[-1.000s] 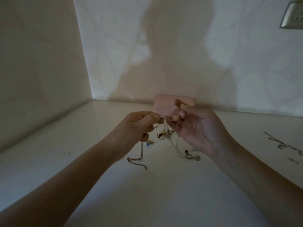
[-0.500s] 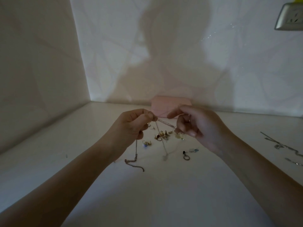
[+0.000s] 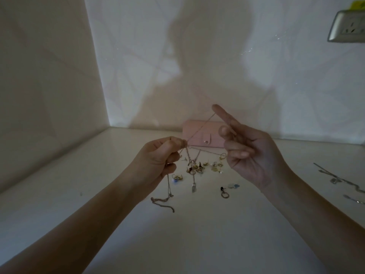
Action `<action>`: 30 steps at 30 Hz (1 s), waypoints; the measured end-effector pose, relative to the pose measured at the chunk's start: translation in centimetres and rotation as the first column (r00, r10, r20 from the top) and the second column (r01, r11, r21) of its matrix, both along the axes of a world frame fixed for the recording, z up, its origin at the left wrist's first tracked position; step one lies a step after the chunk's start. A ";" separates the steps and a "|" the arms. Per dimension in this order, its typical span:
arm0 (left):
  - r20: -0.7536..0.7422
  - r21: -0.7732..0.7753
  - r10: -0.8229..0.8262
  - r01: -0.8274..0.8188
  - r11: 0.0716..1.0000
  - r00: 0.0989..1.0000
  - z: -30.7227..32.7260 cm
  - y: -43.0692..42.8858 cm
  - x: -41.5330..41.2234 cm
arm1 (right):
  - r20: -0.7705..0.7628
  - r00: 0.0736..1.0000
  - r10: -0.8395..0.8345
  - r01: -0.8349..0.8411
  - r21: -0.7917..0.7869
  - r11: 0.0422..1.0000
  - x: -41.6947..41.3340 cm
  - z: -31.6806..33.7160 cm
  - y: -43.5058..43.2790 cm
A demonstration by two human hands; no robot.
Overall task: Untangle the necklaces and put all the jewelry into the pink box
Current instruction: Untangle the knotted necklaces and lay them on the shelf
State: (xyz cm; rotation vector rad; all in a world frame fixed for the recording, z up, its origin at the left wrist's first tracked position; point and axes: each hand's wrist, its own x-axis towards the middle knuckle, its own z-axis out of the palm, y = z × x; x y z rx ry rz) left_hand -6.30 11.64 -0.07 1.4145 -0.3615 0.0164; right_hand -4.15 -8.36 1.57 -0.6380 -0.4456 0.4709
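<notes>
My left hand (image 3: 160, 159) pinches a tangle of thin necklace chains (image 3: 189, 157) between thumb and forefinger, above the white counter. One strand runs taut up to the raised forefinger of my right hand (image 3: 248, 153), hooked over it; the other right fingers are curled. A small pendant (image 3: 194, 188) hangs from the tangle. A loose chain end (image 3: 164, 202) trails onto the counter under my left hand. The pink box (image 3: 197, 139) lies shut with its snap flap, against the back wall, behind my hands.
Small earrings and studs (image 3: 199, 168) are scattered on the counter (image 3: 98, 190) below my hands, with a dark ring piece (image 3: 224, 193) nearer me. More silver chains (image 3: 335, 178) lie at the right. Walls meet at a corner on the left; a wall socket (image 3: 347, 26) is top right.
My right hand has lifted and straightened its forefinger, drawing one strand up and to the right. The pendant now hangs free of the counter. My left hand keeps its pinch.
</notes>
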 end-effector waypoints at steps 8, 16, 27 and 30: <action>0.093 0.205 0.066 -0.084 0.975 0.993 -0.4 0.2 0.3 | 0.394 0.900 -0.185 0.368 -0.462 0.807 -1.3 0.4 0.8; 0.311 0.352 0.172 -0.282 0.892 0.935 -0.2 0.1 -0.1 | 0.565 0.783 -0.261 0.604 -0.589 0.537 -2.0 -0.9 2.8; 0.370 0.507 0.075 -0.269 0.819 0.926 -0.4 -0.1 -0.2 | 0.572 0.811 -0.125 0.539 -0.646 0.540 -2.0 -1.2 3.1; 0.425 0.572 0.066 -0.324 0.753 0.903 -0.7 -0.3 -0.4 | 0.473 0.871 -0.132 0.453 -0.670 0.588 -1.9 -1.5 3.4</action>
